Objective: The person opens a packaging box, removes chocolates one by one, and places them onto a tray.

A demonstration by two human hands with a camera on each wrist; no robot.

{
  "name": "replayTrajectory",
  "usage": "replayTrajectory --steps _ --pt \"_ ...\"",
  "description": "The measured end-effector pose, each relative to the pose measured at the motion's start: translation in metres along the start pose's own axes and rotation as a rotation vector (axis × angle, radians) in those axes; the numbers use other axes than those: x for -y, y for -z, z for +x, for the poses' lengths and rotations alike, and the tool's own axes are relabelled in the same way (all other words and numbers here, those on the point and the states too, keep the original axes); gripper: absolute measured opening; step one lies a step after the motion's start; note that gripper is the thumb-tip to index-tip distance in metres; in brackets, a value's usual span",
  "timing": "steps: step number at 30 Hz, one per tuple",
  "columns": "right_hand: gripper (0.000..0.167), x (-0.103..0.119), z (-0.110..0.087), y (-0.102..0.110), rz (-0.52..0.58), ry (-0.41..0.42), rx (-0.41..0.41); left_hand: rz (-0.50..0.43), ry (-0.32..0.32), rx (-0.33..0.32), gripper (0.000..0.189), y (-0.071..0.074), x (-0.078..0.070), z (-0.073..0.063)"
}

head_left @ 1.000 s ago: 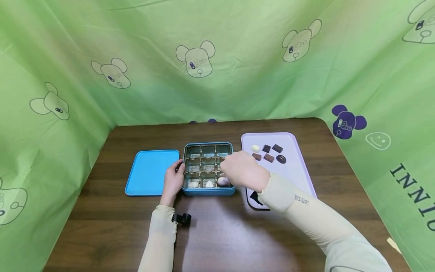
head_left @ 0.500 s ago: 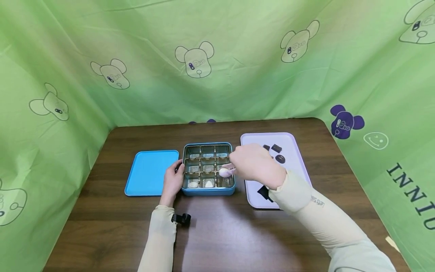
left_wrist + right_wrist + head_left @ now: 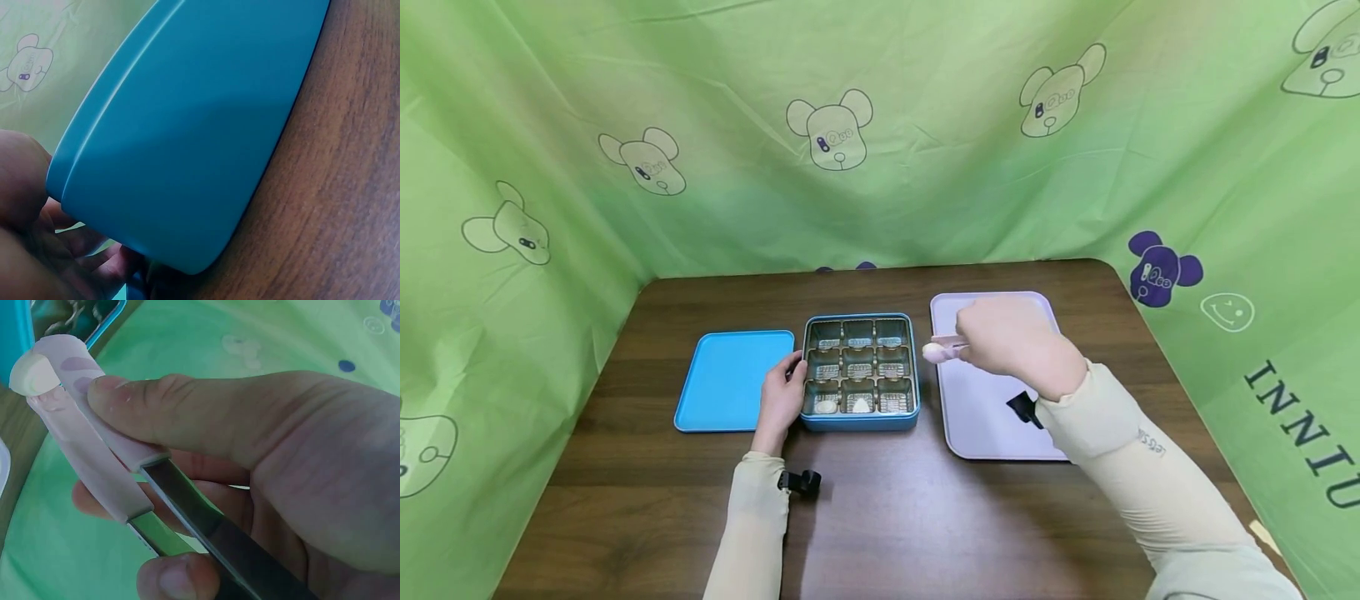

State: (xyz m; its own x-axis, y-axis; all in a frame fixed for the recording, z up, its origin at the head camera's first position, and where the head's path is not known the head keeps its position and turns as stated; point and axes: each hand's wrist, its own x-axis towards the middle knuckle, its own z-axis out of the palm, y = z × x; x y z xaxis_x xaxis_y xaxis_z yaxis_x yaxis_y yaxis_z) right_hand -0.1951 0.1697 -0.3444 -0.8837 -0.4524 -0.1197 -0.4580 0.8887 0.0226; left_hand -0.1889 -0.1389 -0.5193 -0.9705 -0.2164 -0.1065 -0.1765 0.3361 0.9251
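Observation:
My left hand (image 3: 781,402) holds the left side of a blue box (image 3: 861,423), thumb at the rim and fingers along the wall. A gold divider tray inside has several compartments; white pieces, probably chocolates, lie in the front-left (image 3: 826,407) and front-middle (image 3: 860,406) ones. The front-right compartment is bare. My right hand (image 3: 1015,346) grips tongs (image 3: 90,447) with pale pink tips and metal arms, thumb pressing the upper arm. Between the tips sits a rounded white piece (image 3: 31,374), above the gap between box and tray.
A blue lid (image 3: 730,383) lies left of the box. To the right is a lilac tray (image 3: 985,425); my right hand and forearm cover its upper part, hiding the chocolates there. Green printed cloth (image 3: 925,208) hangs behind the brown wooden table (image 3: 880,517).
The tongs have lifted the white piece out of the front-right compartment and moved right, past the box's edge to the tray's left edge. My left hand has stayed on the box.

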Motion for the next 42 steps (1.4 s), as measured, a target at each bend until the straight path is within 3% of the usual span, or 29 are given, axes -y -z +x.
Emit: replayTrajectory --steps 9,17,24,31,42 --pt "0.034 -0.027 -0.003 -0.009 0.036 -0.091 0.054 -0.014 0.004 0.0 0.038 0.0 -0.001 0.0" --pt "0.023 -0.038 0.002 -0.028 0.017 -0.108 0.064 -0.016 0.005 0.004 0.039 0.001 -0.002 0.0" --pt "0.028 -0.041 0.008 -0.048 0.011 -0.098 0.08 -0.021 -0.001 0.005 0.039 0.001 -0.001 0.0" --pt "0.031 -0.043 0.013 -0.065 -0.017 -0.073 0.046 -0.023 -0.009 0.007 0.039 0.001 0.0 0.0" --pt "0.033 -0.042 0.014 -0.07 0.012 -0.107 0.076 -0.012 -0.012 0.005 0.039 0.0 0.0 -0.001"
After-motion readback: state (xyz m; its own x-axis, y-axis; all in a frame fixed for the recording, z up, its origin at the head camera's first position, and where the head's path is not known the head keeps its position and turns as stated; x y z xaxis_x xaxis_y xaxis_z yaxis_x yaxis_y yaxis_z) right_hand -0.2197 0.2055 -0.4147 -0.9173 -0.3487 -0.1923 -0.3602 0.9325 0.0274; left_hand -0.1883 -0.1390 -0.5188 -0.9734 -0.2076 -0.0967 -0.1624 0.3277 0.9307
